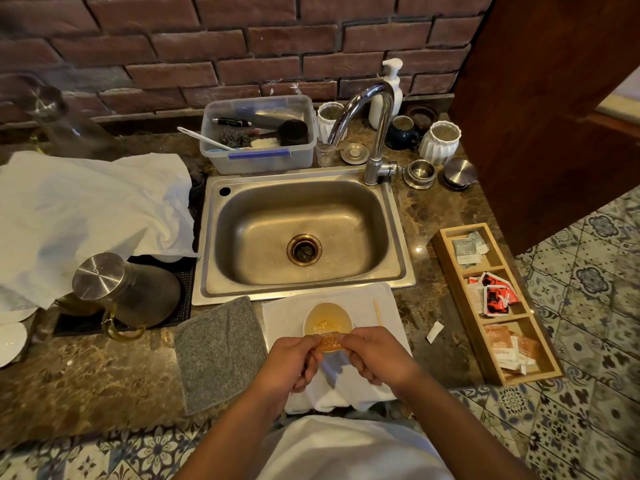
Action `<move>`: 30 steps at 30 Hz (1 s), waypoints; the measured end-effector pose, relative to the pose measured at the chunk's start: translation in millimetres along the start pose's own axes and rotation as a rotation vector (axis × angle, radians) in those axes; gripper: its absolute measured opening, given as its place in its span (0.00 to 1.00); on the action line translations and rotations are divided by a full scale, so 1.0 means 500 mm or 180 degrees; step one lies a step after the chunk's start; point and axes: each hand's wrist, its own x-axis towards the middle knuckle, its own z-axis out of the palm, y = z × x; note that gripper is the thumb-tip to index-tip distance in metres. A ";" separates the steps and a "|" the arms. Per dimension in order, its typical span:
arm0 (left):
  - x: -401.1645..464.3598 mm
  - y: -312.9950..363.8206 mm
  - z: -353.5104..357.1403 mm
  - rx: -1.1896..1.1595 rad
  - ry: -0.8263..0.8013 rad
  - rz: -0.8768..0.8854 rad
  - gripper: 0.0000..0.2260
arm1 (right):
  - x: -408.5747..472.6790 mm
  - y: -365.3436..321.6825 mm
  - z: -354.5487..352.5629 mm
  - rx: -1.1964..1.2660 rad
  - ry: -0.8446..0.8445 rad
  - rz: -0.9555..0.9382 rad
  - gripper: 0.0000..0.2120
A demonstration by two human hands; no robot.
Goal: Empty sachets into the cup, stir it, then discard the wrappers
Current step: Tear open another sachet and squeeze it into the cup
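Observation:
A white cup (327,318) with pale yellowish liquid stands on a white cloth (287,317) in front of the sink. Just on its near side, my left hand (294,362) and my right hand (374,355) both pinch an orange sachet (330,342), one at each end, held level over the cup's near rim. A wooden stir stick (377,311) lies on the cloth to the right of the cup. A small white torn wrapper piece (434,331) lies on the counter further right.
A wooden tray (450,268) with three compartments of sachets sits at the right counter edge. A grey cloth (220,351) lies left of the white one. Behind are the steel sink (301,233) and tap (375,133); a glass jug (121,292) stands at left.

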 end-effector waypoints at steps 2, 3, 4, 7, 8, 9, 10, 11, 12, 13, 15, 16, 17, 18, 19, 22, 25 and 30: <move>0.000 -0.001 0.000 0.0026 0.0011 0.0008 0.20 | -0.001 0.001 0.000 -0.0041 -0.0030 -0.0025 0.16; -0.001 -0.002 0.000 0.0039 0.0003 0.0009 0.20 | -0.001 0.002 0.000 -0.0050 -0.0038 -0.0036 0.16; -0.001 -0.002 0.000 0.0046 -0.0007 0.0010 0.20 | -0.002 0.003 -0.001 -0.0050 -0.0041 -0.0043 0.16; -0.002 -0.002 0.000 0.0079 -0.0009 0.0022 0.20 | -0.002 0.005 -0.002 -0.0051 -0.0040 -0.0049 0.16; -0.002 -0.002 0.000 0.0093 -0.0007 0.0021 0.20 | -0.002 0.006 -0.003 -0.0037 -0.0037 -0.0049 0.16; -0.002 -0.002 0.001 0.0102 -0.0007 0.0018 0.20 | -0.002 0.007 -0.003 -0.0021 -0.0037 -0.0050 0.16; -0.002 -0.002 0.001 0.0108 -0.0005 0.0014 0.20 | -0.002 0.007 -0.003 -0.0013 -0.0040 -0.0052 0.17; -0.002 -0.002 0.001 0.0111 0.0001 0.0006 0.20 | -0.002 0.008 -0.003 -0.0015 -0.0046 -0.0053 0.17; -0.001 -0.002 0.001 0.0112 0.0007 -0.0002 0.19 | -0.001 0.008 -0.003 -0.0018 -0.0051 -0.0052 0.17; -0.001 -0.002 0.002 0.0114 0.0010 -0.0009 0.19 | 0.000 0.008 -0.003 -0.0018 -0.0053 -0.0054 0.16; -0.001 -0.001 0.002 0.0129 0.0014 -0.0029 0.19 | 0.001 0.010 -0.004 -0.0013 -0.0050 -0.0069 0.16; -0.002 0.000 0.003 0.0146 0.0024 -0.0044 0.19 | 0.002 0.011 -0.004 -0.0011 -0.0043 -0.0081 0.17; -0.001 0.001 0.003 0.0162 0.0037 -0.0060 0.20 | 0.003 0.012 -0.004 -0.0007 -0.0032 -0.0096 0.17; -0.001 0.001 0.003 0.0170 0.0045 -0.0075 0.20 | 0.004 0.013 -0.005 -0.0003 -0.0023 -0.0111 0.18; 0.000 0.002 0.004 0.0168 0.0046 -0.0088 0.20 | 0.005 0.013 -0.004 0.0004 -0.0017 -0.0122 0.18; 0.001 0.004 0.005 0.0149 0.0024 -0.0100 0.18 | 0.007 0.013 -0.004 0.0051 0.0000 -0.0132 0.20; 0.000 0.007 0.005 0.0156 -0.0001 -0.0082 0.18 | 0.010 0.010 -0.004 0.0057 0.0017 -0.0099 0.17; -0.003 0.015 0.006 0.0072 -0.0050 -0.0128 0.17 | 0.013 0.002 -0.003 0.0030 0.0025 -0.0070 0.14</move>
